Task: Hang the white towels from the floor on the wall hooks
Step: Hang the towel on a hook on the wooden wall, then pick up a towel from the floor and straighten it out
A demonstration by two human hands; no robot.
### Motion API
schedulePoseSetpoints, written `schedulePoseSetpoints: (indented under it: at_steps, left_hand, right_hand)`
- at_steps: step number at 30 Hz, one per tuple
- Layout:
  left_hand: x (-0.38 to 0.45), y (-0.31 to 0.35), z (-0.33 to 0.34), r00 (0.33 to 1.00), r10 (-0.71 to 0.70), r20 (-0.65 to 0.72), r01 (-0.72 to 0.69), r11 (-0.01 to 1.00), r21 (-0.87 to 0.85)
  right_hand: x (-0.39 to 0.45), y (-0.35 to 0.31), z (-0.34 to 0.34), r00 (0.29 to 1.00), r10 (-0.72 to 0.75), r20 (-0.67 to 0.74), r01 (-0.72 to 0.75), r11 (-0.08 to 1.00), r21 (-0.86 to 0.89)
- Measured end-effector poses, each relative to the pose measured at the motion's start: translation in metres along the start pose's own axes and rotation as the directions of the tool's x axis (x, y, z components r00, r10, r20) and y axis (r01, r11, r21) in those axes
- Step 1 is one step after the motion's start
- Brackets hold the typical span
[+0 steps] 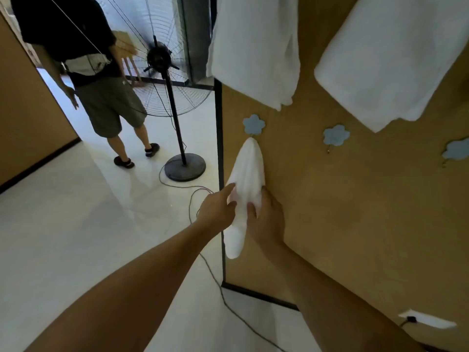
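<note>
A small white towel (250, 171) hangs from the leftmost blue flower-shaped hook (253, 124) on the brown wall panel. My left hand (218, 208) touches the towel's left side with its fingers partly curled against the cloth. My right hand (266, 217) grips the towel's lower right part, thumb in front and fingers behind. Two more blue flower hooks, one (336, 135) in the middle and one (456, 149) at the right edge, carry nothing. Higher on the wall hang two large white towels, one (256, 49) on the left and one (396, 59) on the right.
A standing fan (175, 57) with a round black base stands left of the panel; its cable (203, 260) trails over the white floor under my arms. Another person (101, 72) stands beyond the fan. A wall socket (426, 321) sits low on the panel.
</note>
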State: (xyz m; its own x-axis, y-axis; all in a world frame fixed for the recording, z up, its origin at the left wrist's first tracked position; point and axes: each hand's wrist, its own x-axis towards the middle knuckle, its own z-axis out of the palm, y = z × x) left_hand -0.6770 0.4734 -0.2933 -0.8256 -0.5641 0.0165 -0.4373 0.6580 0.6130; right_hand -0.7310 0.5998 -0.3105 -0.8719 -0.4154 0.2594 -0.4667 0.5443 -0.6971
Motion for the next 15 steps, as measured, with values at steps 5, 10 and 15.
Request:
schedulePoseSetpoints:
  at_steps: [5, 10, 15]
  left_hand:
    - [-0.046, -0.015, -0.034, 0.996, 0.058, -0.061, -0.058, 0.998, 0.003]
    - [-0.109, -0.054, -0.090, 0.983, 0.076, -0.167, -0.069, 0.997, 0.044]
    - [-0.202, -0.126, -0.179, 0.958, 0.027, -0.286, 0.017, 0.988, 0.150]
  right_hand:
    - [-0.035, -0.033, -0.012, 0.994, 0.106, 0.009, -0.103, 0.979, -0.176]
    - [-0.087, -0.093, -0.005, 0.997, 0.045, 0.069, -0.026, 0.967, -0.253]
    - [-0.161, -0.184, 0.034, 0.968, -0.155, 0.195, 0.193, 0.962, -0.193]
